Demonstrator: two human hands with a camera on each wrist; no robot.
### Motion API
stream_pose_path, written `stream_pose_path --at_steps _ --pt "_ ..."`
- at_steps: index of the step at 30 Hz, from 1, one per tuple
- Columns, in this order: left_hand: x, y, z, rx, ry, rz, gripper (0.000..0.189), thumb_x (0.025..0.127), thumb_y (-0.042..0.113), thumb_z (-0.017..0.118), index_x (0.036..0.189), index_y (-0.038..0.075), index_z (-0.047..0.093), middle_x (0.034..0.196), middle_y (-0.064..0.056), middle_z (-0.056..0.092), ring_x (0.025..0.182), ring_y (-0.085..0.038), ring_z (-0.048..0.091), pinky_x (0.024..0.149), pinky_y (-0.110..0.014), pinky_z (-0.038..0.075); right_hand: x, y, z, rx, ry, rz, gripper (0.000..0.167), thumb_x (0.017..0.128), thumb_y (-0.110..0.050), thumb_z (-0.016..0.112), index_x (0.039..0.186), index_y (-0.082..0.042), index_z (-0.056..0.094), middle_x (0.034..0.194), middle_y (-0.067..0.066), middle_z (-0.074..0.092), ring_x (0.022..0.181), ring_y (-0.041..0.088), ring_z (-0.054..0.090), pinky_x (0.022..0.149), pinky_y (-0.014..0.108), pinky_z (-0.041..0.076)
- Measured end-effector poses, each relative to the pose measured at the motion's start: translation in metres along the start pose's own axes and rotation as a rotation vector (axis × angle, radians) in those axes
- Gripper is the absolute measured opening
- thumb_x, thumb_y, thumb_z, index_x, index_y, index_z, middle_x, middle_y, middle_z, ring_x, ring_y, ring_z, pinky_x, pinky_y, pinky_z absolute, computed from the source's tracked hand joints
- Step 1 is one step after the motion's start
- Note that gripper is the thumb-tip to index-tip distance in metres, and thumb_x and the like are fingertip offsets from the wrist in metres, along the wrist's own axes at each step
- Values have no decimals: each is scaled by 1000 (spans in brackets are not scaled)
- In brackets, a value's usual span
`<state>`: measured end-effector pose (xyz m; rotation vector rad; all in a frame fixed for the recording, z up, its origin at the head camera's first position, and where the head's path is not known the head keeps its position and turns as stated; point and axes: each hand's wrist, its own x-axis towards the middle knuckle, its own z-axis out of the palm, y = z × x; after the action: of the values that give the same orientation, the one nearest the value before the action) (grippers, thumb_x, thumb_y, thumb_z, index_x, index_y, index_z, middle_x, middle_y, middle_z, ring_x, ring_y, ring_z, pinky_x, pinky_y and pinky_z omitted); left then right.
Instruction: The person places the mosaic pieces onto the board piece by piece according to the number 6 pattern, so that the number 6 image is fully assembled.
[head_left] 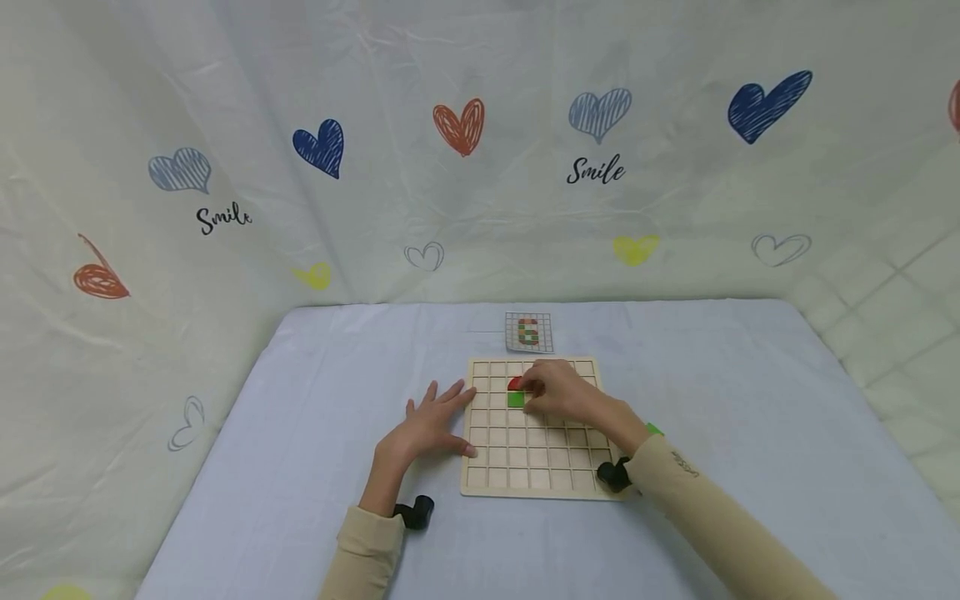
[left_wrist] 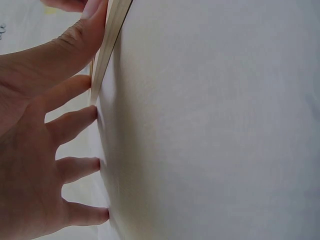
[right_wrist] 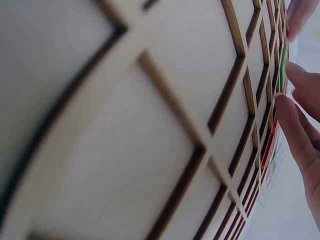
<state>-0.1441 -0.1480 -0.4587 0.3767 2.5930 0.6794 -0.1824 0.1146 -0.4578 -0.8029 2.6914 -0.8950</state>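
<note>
A wooden grid board (head_left: 493, 457) lies on the white-covered table. In its upper part sit a red piece with a curved edge (head_left: 514, 384) and, directly below it, a green square tile (head_left: 516, 400). My right hand (head_left: 558, 390) reaches over the board with bent fingers, its fingertips right beside these two pieces. In the right wrist view thumb and index finger (right_wrist: 287, 117) come down close together at the grid; I cannot tell whether they pinch a piece. My left hand (head_left: 431, 423) is spread at the board's left edge, with the thumb (left_wrist: 75, 47) against its side.
A small pattern card (head_left: 528, 332) with a coloured figure on a grid lies just behind the board. Something green (head_left: 654, 429) shows partly from behind the right forearm. A white cloth backdrop with printed hearts (head_left: 459, 127) rises behind the table.
</note>
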Motion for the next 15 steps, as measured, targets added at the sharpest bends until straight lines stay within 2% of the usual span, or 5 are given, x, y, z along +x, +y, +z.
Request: stream_pose_path --at_steps 4,15 --pt "1 1 1 -1 4 -1 99 76 35 92 160 21 40 171 -5 26 159 -46 4 118 -78 3 -9 5 -6 12 29 0 24 83 -6 84 106 1 77 95 8 73 83 17 66 76 30 56" --pt "0 4 2 -6 1 -13 98 76 33 92 159 19 41 171 -6 26 159 -46 4 118 -78 3 -38 23 -19 10 41 -10 19 85 -2 80 104 1 77 93 7 71 81 16 65 73 27 56"
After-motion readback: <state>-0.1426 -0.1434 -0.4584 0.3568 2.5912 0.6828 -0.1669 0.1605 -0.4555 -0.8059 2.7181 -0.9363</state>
